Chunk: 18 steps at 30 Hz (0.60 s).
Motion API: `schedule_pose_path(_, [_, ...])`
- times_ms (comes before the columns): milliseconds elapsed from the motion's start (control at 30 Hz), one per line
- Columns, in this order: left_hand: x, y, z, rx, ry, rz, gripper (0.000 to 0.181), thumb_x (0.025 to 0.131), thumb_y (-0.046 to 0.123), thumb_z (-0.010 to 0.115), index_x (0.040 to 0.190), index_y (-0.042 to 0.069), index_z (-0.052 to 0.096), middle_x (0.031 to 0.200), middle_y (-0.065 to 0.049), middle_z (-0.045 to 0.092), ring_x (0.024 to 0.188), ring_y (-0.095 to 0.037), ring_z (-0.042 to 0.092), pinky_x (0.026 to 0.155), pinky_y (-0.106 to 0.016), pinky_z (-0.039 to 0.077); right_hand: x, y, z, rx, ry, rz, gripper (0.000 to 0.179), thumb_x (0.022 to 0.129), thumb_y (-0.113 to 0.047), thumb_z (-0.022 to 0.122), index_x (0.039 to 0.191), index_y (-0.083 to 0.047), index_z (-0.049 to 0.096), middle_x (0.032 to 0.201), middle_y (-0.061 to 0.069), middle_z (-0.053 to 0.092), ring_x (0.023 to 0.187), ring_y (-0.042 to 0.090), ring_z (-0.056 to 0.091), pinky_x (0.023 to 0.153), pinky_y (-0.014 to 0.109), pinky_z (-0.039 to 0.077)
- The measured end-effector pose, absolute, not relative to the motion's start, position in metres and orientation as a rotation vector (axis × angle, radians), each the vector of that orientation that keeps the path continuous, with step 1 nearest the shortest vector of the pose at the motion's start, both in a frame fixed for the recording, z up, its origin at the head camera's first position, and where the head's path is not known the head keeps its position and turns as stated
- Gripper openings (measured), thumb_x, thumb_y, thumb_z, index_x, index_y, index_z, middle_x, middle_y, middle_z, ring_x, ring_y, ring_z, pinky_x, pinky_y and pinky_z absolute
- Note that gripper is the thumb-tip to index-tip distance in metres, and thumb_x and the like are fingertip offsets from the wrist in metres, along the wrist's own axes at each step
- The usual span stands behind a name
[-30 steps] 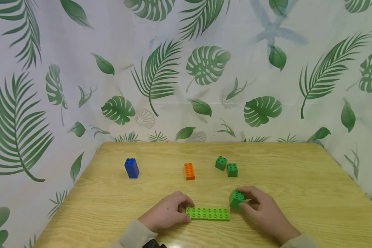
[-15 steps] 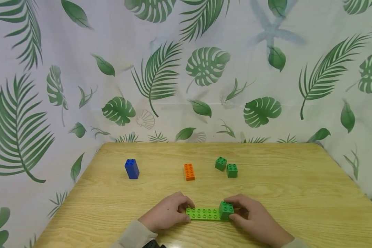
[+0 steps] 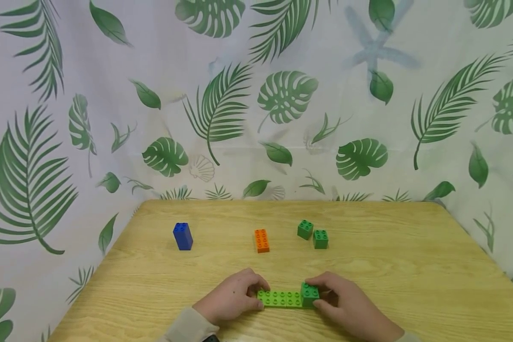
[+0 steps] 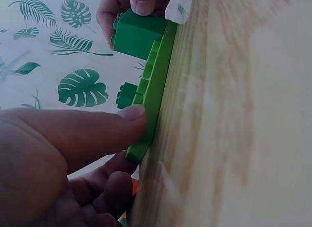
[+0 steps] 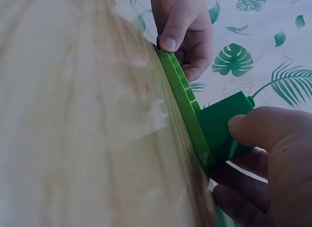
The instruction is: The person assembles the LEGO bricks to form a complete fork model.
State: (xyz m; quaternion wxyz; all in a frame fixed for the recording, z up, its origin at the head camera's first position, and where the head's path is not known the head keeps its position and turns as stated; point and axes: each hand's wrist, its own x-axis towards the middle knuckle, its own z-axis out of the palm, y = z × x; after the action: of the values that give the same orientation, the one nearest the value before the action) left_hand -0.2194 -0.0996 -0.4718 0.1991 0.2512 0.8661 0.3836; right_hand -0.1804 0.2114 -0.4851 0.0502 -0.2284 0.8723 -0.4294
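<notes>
Two light green building plates [image 3: 278,299] lie end to end in a strip on the table. My left hand [image 3: 235,295] pinches the strip's left end between thumb and fingers; in the left wrist view the thumb [image 4: 105,132] lies along its near side. My right hand [image 3: 346,304] grips a dark green building brick [image 3: 309,294] that sits over the strip's right end. In the right wrist view this brick [image 5: 226,124] stands against the studded side of the strip [image 5: 183,102], its base at the plate, with thumb and fingers on opposite sides.
Two more dark green bricks, one at the left [image 3: 305,229] and one at the right [image 3: 320,239], stand beyond my right hand. An orange brick [image 3: 262,241] lies behind the strip. A tall blue brick stack [image 3: 183,236] stands farther left. Leaf-patterned cloth [image 3: 239,118] hangs behind the table [image 3: 389,247].
My right hand has carried the dark green brick left and toward me, from beside the strip onto its right end. The left hand has kept its grip on the strip.
</notes>
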Motion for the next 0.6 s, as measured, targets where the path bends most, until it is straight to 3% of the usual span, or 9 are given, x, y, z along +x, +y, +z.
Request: schedule_pose_path(600, [-0.2168,-0.1014,-0.4745,0.65,2.462,1.093,0.024,0.091,0.02,0.076,0.115,0.026,0.071,0.098,0.01,0.056,0.088,-0.009,0.054,0.079,-0.029,0.046,-0.1801,0.2059,-0.4877,-0.63,2.704,-1.294,0.041,0.097,-0.035,0.071,0.135,-0.021,0.064,0.128,-0.005,0.064,0.101,0.009,0.065,0.078,0.027,0.055])
